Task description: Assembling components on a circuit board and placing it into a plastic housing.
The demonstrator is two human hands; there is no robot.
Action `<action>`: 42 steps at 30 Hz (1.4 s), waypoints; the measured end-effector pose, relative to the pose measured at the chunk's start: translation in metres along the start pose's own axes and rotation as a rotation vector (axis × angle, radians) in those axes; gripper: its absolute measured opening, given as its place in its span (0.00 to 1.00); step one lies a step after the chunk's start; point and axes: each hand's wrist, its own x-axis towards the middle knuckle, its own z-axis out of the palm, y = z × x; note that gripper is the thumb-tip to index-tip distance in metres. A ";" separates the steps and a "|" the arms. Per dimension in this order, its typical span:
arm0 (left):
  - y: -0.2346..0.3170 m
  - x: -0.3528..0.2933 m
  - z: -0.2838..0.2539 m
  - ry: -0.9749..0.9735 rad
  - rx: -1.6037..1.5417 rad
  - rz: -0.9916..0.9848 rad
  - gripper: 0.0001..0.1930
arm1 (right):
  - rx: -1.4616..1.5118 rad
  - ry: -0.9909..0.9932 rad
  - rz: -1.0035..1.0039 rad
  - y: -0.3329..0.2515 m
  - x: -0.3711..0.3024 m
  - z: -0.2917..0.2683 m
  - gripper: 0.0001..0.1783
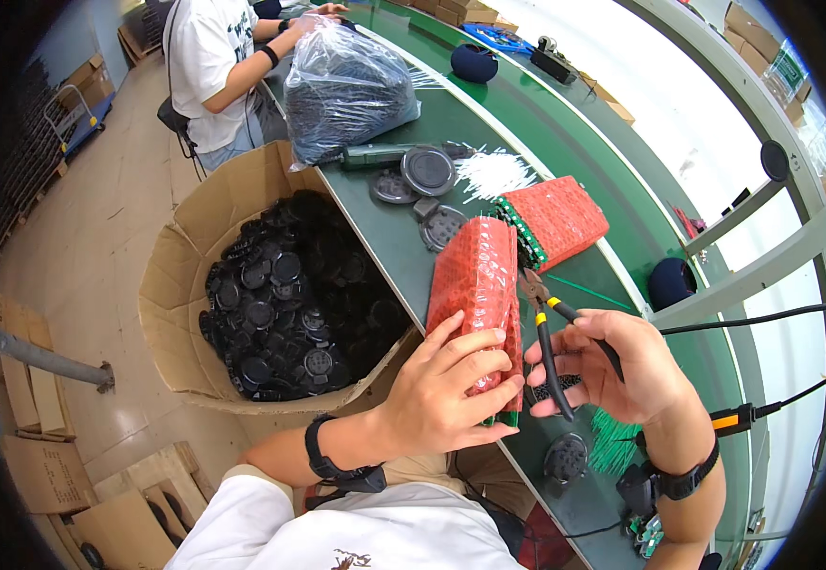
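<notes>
Head view. The left hand (446, 385) was closed around the near end of a red bubble-wrap packet (476, 285), fingers spread over its top face and thumb below. The packet lay over the near edge of the green workbench (384, 228), its long axis running from the person outward across the bench, far end pointing toward a second red packet (555, 218) just beyond it. Green circuit-board edges showed at both packets' ends.

The right hand (612, 366) was curled around the handles of black-and-yellow cutting pliers (546, 323), whose nose pointed at the held packet's far right corner, touching or just beside it.

Handling, as judged: the packet appeared light, its wrap soft and yielding, its contents stiff and probably fragile. Hold was best taken across the broad faces near one end, not on the exposed board edges.

A cardboard box of black round parts (284, 294) stood left of the bench.
</notes>
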 end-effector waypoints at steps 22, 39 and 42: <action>-0.005 0.000 0.004 0.021 -0.018 0.018 0.25 | -0.028 0.023 0.038 -0.012 0.004 0.021 0.14; -0.002 -0.002 -0.010 0.121 0.001 -0.046 0.21 | -0.380 0.195 -0.510 0.072 -0.114 0.008 0.16; 0.008 -0.002 -0.016 0.125 0.011 -0.107 0.23 | -0.851 0.506 -0.497 0.130 -0.149 -0.035 0.16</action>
